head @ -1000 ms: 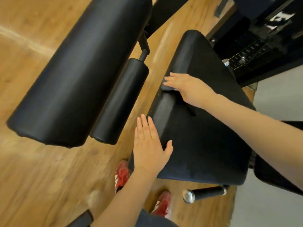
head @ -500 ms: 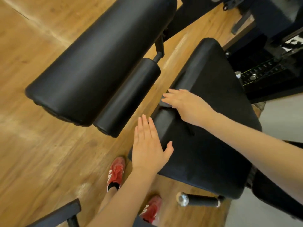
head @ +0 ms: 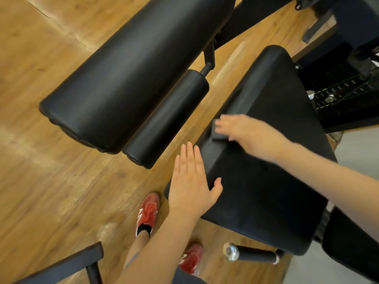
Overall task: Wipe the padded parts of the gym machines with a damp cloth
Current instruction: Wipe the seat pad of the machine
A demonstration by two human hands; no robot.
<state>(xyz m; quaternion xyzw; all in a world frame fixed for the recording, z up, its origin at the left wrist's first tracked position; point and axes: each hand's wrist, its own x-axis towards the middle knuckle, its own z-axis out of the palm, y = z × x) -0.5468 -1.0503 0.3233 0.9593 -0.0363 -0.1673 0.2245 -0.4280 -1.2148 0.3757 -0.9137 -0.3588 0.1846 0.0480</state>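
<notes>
A black padded seat (head: 266, 187) fills the right half of the view. My right hand (head: 248, 134) lies flat on a dark grey cloth (head: 218, 133) and presses it against the seat's left edge; the hand is blurred. My left hand (head: 191, 181) rests with straight fingers on the seat's near left corner, thumb spread onto the top. To the left hang a large black roller pad (head: 131, 66) and a thinner black roller pad (head: 170, 117).
Wooden floor (head: 51, 181) lies below. My red shoes (head: 147, 212) stand by the seat's near corner. A black handle with a chrome end (head: 250, 254) sticks out under the seat. A weight stack (head: 344, 93) stands at the right, a dark bar (head: 61, 265) at bottom left.
My right hand has slid the cloth towards me along the seat's left edge. My left hand has stayed on the near corner. The view has shifted a little.
</notes>
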